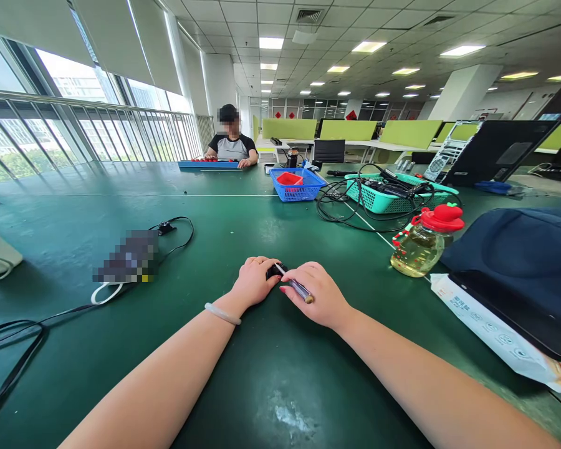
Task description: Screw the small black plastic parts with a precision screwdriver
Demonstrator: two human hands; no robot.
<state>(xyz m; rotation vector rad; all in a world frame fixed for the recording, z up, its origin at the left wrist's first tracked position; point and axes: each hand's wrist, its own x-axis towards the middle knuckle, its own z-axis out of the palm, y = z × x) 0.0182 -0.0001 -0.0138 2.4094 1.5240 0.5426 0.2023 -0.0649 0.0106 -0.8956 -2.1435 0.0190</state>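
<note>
My left hand [256, 280] is closed around a small black object [275, 270] on the green tabletop, and the fingers cover most of it. I cannot make out what the object is. A slim screwdriver [299, 290] with a shiny handle and a gold-coloured end is gripped in my right hand [318, 294]. It slants forward and to the left, its thin tip at the black object. Whether the tip touches it is too small to tell. A pale bangle [222, 314] circles my left wrist.
Left lies a blurred-out item [128, 255] with a black cord. Ahead stand a blue basket [298, 192] and a teal basket [383, 201] with tangled cables. A red-lidded bottle [418, 249], phone [518, 315] and dark bag [518, 249] are right. Another person [231, 146] sits across.
</note>
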